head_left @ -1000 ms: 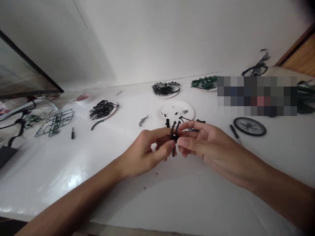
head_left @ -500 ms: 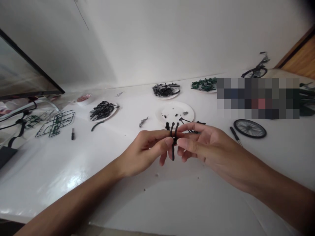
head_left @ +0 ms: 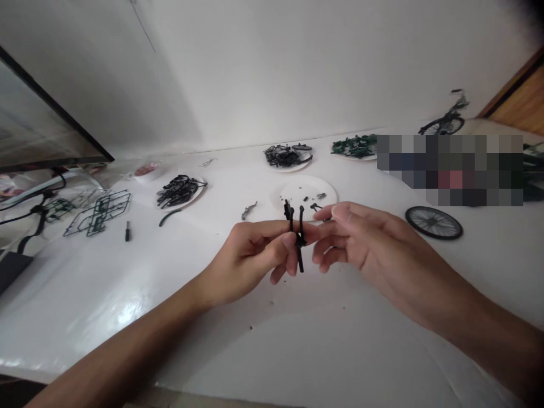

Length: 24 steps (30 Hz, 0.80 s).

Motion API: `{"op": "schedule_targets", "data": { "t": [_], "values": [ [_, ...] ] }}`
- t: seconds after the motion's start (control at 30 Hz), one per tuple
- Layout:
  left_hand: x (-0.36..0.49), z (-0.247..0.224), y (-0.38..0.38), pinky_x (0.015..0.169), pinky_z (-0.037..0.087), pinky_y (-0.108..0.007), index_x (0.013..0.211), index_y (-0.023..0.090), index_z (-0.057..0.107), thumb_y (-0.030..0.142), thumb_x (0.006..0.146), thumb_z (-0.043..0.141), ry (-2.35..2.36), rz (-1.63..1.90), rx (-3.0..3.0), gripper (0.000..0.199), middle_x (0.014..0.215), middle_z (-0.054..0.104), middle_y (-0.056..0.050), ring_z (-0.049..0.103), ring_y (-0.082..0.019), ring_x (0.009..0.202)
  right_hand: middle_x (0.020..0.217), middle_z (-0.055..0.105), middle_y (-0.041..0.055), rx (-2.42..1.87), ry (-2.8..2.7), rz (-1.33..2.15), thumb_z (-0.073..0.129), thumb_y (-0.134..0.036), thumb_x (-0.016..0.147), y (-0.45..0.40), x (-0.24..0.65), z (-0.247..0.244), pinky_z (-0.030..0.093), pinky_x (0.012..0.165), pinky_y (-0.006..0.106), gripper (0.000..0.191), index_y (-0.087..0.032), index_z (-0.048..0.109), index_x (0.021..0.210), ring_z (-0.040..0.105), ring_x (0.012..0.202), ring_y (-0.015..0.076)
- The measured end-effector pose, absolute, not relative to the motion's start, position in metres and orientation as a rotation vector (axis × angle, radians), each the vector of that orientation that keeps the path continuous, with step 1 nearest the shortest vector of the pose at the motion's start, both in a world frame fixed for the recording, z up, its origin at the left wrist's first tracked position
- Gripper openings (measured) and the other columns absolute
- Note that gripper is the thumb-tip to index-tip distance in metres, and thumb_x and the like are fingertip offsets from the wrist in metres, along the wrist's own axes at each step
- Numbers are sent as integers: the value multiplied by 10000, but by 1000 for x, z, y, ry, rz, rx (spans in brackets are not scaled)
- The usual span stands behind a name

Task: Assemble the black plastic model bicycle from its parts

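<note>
Nearest, past the front edge of the desk [head_left: 212,357], a dark speck [head_left: 251,327] lies on the white top. Beyond it, above the middle of the desk, the left hand [head_left: 255,246] pinches a black model-bicycle fork [head_left: 300,242] narrowly between thumb and fingers. The right hand [head_left: 361,243] is just beside it, its thumb lifted clear and its fingers loosely spread; whether a fingertip touches the fork, I cannot tell. Half a second ago that thumb was against the fork, so the left hand now seems to carry it, leaving the right free. The fork has also turned: its two prongs showed side by side, whereas now only one stands out clearly. Its long axis runs near to far in the view, the straight stem pointing toward the front edge and the curved prong toward the back. A black blocky piece [head_left: 287,208] shows beside it, perhaps held too. Farther back are a spoked wheel [head_left: 434,222] toward the right edge, a small grey part [head_left: 249,211], and a paper plate [head_left: 329,190] bearing tiny pieces. Near the back edge sits a heap of black parts [head_left: 280,156], with a model bicycle [head_left: 446,123] at the far right corner.
</note>
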State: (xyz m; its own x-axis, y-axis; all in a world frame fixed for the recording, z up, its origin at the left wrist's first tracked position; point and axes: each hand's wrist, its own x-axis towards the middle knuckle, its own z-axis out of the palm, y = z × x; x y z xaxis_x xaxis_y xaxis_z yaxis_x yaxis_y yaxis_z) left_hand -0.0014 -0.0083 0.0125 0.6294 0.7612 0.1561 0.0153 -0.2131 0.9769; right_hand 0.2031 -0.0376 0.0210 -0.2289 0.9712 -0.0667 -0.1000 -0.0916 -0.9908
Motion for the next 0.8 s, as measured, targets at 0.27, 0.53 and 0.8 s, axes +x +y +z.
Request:
{"op": "schedule_targets", "data": {
  "t": [0.27, 0.53, 0.8],
  "values": [
    [-4, 14, -3, 527, 451, -230, 1159, 127, 697, 350, 1001, 499, 687, 827, 1654, 337, 680, 652, -28, 519, -85, 512, 852, 706, 20, -1309, -1869, 537, 604, -275, 914, -43, 203, 8, 487, 681, 350, 29, -271, 626, 896, 660, 771, 212],
    [-17, 15, 20, 523, 409, -227, 1107, 103, 705, 321, 999, 500, 748, 907, 1644, 318, 680, 656, -26, 503, -76, 516, 956, 662, 49, -1160, -2246, 345, 542, -138, 927, -37, 201, -10, 504, 770, 338, 113, -230, 598, 961, 640, 894, 195],
    [-21, 8, 29, 523, 407, -214, 751, 96, 670, 305, 994, 478, 685, 926, 1663, 374, 770, 688, -60, 500, -53, 512, 975, 670, 79, -1146, -2382, 358, 470, -152, 977, -37, 190, -11, 508, 768, 374, 166, -219, 603, 1052, 650, 886, 218]
  ]
}}
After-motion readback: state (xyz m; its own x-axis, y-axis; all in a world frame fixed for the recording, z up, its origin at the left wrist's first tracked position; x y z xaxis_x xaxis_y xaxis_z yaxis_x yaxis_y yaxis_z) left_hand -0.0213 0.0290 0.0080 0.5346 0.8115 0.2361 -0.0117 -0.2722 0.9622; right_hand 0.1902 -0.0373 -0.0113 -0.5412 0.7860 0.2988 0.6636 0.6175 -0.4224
